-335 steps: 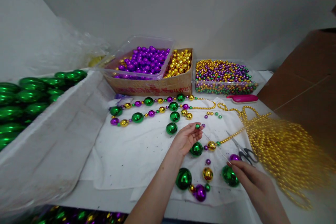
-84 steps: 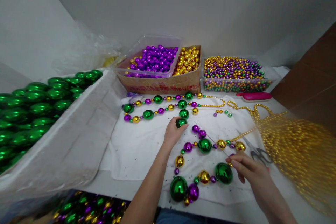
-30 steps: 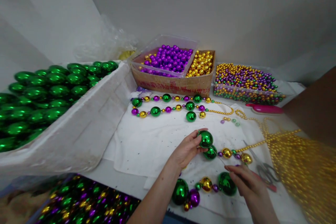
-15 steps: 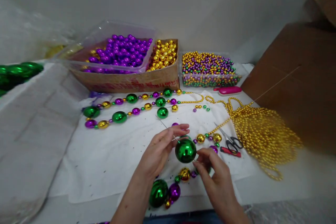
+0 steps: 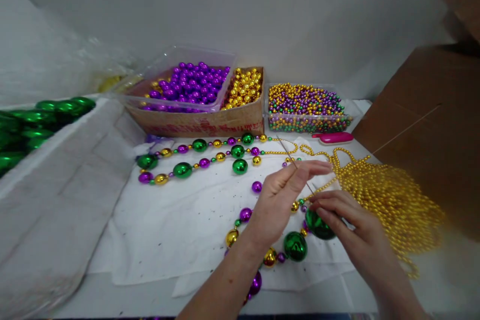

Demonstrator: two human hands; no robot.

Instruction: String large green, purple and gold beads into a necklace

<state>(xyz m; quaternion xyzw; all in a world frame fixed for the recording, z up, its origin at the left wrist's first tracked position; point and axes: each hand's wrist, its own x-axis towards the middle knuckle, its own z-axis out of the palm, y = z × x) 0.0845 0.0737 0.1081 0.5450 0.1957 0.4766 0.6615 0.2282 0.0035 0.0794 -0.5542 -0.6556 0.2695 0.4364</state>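
My left hand [image 5: 285,195] is closed in a pinch on a long thin needle [image 5: 288,149], which slants down to the right towards my other hand. The fingers of my right hand [image 5: 350,217] are closed at the needle's lower end, with a large shiny green bead [image 5: 319,225] under them. Whether the needle passes through that bead is hidden. Below my hands curves a partly strung garland with another green bead [image 5: 296,246], a gold bead [image 5: 270,258] and purple beads [image 5: 245,215]. A loose purple bead [image 5: 257,187] lies left of my left hand.
A longer beaded garland [image 5: 182,170] lies behind on the white cloth [image 5: 168,230]. At the back stand a clear bin of purple beads [image 5: 197,85], a cardboard box [image 5: 195,124] and a tub of small beads [image 5: 307,122]. Gold bead strands [image 5: 393,200] pile up at right.
Both hands have moved right, and the large green bead is now under my right fingers instead of between my hands. The view has shifted; scissors seen earlier are now hidden.
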